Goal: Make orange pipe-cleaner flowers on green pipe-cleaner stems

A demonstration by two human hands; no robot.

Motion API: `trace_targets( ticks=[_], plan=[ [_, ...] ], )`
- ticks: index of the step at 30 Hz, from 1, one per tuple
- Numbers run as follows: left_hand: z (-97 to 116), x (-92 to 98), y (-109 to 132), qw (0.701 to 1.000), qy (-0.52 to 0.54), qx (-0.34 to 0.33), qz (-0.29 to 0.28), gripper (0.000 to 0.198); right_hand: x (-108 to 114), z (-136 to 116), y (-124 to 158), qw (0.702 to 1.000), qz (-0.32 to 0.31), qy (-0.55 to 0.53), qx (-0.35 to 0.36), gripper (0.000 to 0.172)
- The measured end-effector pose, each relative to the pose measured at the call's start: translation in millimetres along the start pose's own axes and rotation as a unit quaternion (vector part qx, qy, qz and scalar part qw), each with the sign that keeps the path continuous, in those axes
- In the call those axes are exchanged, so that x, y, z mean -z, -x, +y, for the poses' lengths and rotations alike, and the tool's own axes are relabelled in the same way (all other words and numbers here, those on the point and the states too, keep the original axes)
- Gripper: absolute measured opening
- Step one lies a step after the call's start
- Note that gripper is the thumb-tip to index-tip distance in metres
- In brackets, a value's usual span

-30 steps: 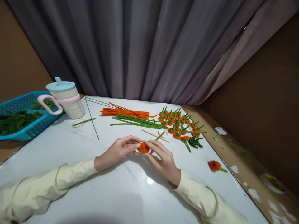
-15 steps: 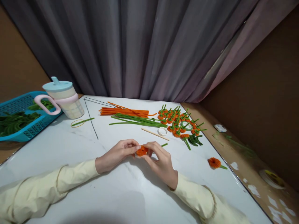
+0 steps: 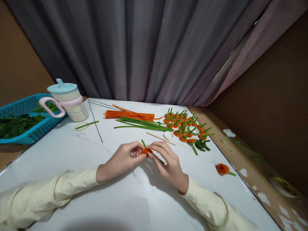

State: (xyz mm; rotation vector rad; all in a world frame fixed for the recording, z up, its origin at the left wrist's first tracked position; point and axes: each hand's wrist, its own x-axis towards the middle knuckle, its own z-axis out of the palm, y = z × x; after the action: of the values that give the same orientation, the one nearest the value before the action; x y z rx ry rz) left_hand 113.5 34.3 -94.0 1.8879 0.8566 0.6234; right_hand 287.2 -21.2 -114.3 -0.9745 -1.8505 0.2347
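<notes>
Stem (image 3: 143, 143) swung toward the tabletop's (image 3: 115, 195) far edge, our left hand (image 3: 122, 158) and right hand (image 3: 170, 163) pinch the flower (image 3: 146, 152), best lightly.

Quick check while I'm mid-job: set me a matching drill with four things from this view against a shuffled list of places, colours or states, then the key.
Things:
1. Left hand
2. Cup
3. Stick
4. Basket

Descriptions:
A. Blue, with green pieces inside
B. Lying on the table by the white ring
C. Fingertips on an orange piece
D. Standing upright, with a pale blue lid and pink handle

Pairs: 1-C, 2-D, 3-B, 4-A
</notes>
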Motion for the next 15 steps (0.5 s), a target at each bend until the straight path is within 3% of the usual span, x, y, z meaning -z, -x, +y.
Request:
trace_targets(
  ticks=[8,15],
  plan=[
    [5.1,0.7,3.5,0.999,-0.034,0.005,0.015,0.007,-2.3,2.7,2.9,0.999,-0.021,-0.020,0.036,0.026],
    [10.1,6.8,-1.8,0.994,0.041,0.099,-0.033,0.008,2.3,6.1,4.1,0.994,-0.071,0.031,0.081,0.024]
  ],
)
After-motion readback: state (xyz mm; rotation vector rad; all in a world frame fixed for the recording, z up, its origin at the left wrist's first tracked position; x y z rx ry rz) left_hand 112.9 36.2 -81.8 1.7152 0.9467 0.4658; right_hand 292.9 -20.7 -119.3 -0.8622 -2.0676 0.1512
